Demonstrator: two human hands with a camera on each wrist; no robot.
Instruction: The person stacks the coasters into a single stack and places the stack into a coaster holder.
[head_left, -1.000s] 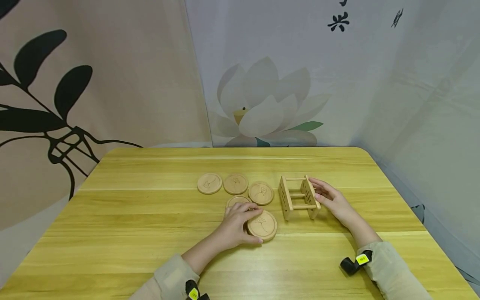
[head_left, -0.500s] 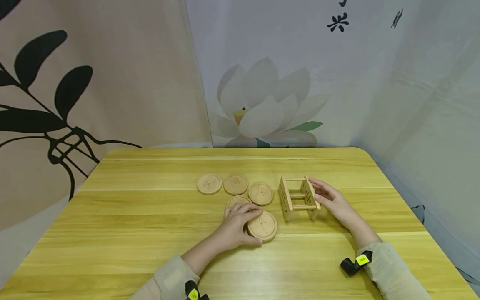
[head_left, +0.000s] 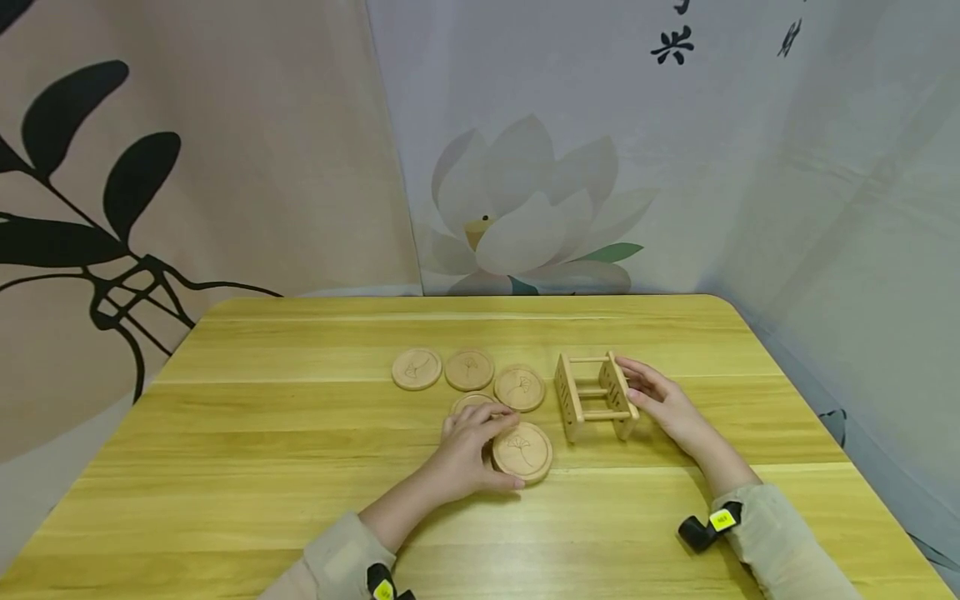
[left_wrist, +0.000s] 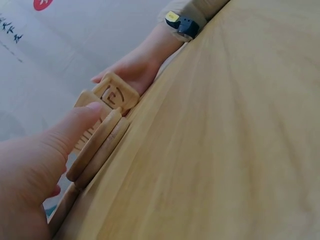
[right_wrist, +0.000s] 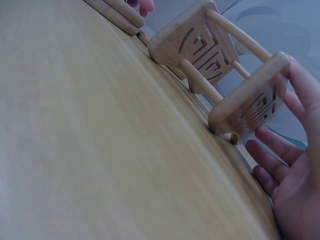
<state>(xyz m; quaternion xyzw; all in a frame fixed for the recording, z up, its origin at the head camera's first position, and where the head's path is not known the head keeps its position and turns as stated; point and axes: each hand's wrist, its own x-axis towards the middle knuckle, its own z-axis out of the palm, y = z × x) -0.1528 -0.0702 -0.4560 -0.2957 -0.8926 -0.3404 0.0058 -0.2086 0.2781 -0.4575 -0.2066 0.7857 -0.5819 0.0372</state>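
Observation:
My left hand (head_left: 468, 450) pinches a round wooden coaster (head_left: 522, 452) with an engraved flower. In the left wrist view this coaster (left_wrist: 95, 145) lies on a second coaster (left_wrist: 105, 152), and the thumb presses its rim. To the right stands a wooden coaster rack (head_left: 592, 414), upright, two slotted side panels joined by rods. My right hand (head_left: 670, 408) holds its right panel (right_wrist: 255, 102), thumb near one edge and fingertips at another. The slots between the rack's panels hold no coaster. Part of another coaster (head_left: 471, 402) shows behind my left fingers.
Three coasters lie flat farther back: one at the left (head_left: 416, 369), one in the middle (head_left: 469, 370) and one closer to the rack (head_left: 519, 388). The wooden table (head_left: 262, 467) ends at a printed cloth backdrop (head_left: 525, 208).
Both hands, the coasters and the rack keep their places on the table. Only the head view has shifted very slightly.

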